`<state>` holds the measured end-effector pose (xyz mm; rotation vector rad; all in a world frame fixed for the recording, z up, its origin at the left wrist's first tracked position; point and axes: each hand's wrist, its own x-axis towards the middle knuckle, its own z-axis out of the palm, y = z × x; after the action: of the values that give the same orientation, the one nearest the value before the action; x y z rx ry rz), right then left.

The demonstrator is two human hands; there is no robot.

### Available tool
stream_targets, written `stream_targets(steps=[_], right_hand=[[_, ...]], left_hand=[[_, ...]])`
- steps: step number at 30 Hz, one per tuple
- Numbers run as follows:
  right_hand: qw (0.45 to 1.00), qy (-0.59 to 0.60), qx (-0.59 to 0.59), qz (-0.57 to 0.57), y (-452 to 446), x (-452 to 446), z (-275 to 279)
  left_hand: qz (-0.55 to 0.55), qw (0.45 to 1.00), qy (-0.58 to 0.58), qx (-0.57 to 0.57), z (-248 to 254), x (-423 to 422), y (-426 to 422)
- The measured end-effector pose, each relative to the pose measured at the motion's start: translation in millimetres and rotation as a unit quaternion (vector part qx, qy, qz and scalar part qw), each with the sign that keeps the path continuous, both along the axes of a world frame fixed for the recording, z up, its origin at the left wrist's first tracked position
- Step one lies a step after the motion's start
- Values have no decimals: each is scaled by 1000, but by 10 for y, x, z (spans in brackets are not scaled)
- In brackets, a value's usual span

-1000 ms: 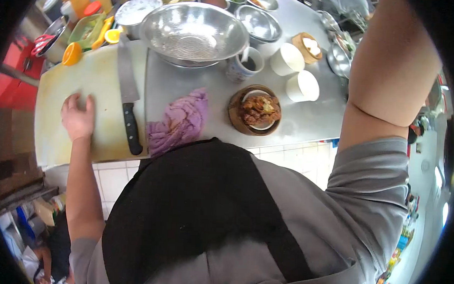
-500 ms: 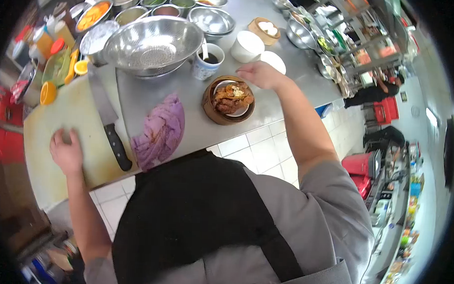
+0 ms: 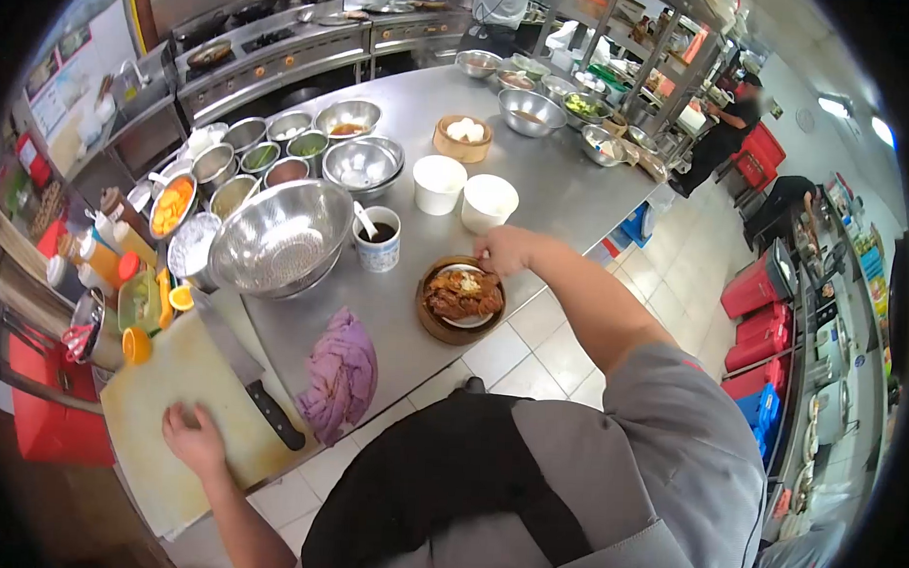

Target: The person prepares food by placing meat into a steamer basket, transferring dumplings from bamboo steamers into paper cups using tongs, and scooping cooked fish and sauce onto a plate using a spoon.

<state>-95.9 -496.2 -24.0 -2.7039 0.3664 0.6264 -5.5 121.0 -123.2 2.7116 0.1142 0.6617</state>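
Observation:
A round bamboo steamer stands near the counter's front edge. In it is a white dish holding browned, glazed pieces of food with pale bits on top. My right hand is at the steamer's far right rim, fingers closed on the edge; its fingertips are partly hidden. My left hand rests on the cutting board, fingers apart and holding nothing. To the right of it lies a knife with a black handle. A purple cloth lies crumpled between knife and steamer.
Two white tubs and a patterned cup of dark liquid stand behind the steamer. A metal colander sits left, before several small bowls. Another bamboo steamer holds white buns. A person stands far right.
My right hand has come down from beside the white tubs onto the steamer's rim. My left hand stays on the board. The camera view has tilted up, showing more of the kitchen.

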Motion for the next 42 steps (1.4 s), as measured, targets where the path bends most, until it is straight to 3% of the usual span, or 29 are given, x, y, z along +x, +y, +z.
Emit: stream_targets(steps=[2, 6, 8, 10, 13, 20, 26, 34, 42], right_hand=[[996, -14, 70, -56, -305, -202, -148], [981, -94, 100, -139, -1009, -639, -482], [961, -72, 162, -215, -1428, -853, -552], [946, -41, 167, -274, -1571, -1015, -223], [908, -90, 219, -347, -2101, -1076, -293], [818, -192, 329, -430, -3040, -160, -564], [807, -220, 277, -473, -3388, 834, -732], [760, -258, 363, -473, -3524, 1367, -954], [737, -283, 372, -487, -3326, 2080, -797]], left_hand=[[-10, 1000, -20, -11, -56, 24, 55], [24, 989, -79, -120, -16, -53, 142], [56, 977, -111, -173, 104, -250, 49], [95, 978, -99, -160, 143, -428, 8], [124, 972, -96, -177, 227, -595, -274], [101, 971, -106, -190, 357, -654, -1222], [119, 971, -84, -187, 485, -845, -1763], [241, 967, -30, -74, 707, -1325, -1499], [252, 962, -49, -94, 749, -1611, -1463]])
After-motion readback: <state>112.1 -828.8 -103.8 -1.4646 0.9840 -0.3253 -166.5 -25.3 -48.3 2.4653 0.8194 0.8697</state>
